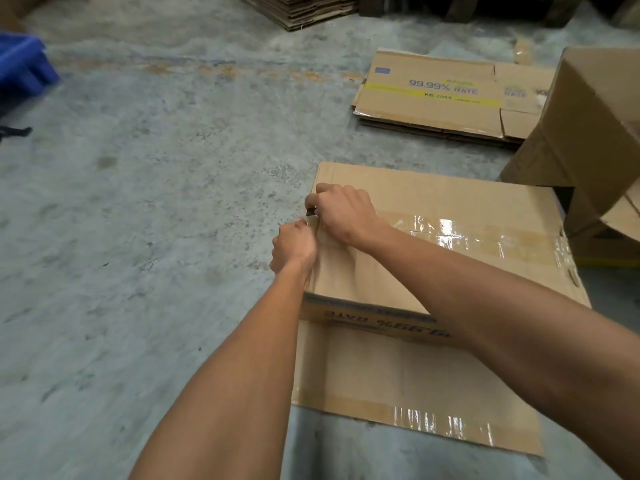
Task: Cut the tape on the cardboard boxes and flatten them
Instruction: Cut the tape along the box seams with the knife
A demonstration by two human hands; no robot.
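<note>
A brown cardboard box (pixel 450 195) stands on the concrete floor in front of me, its top seam sealed with a strip of shiny clear tape (pixel 485 233). My right hand (pixel 346 211) is closed around a small dark cutter (pixel 310 212) at the left end of that tape. My left hand (pixel 294 244) presses against the box's left edge just below it, fingers curled on the cardboard. An opened flap (pixel 398 386) with tape along its edge lies flat on the floor below the box.
A stack of flattened printed boxes (pixel 433 95) lies on the floor further back. A tilted upright box (pixel 588 126) stands at the right. More flat cardboard (pixel 304 8) is piled at the top. A blue crate (pixel 20 64) sits at the far left.
</note>
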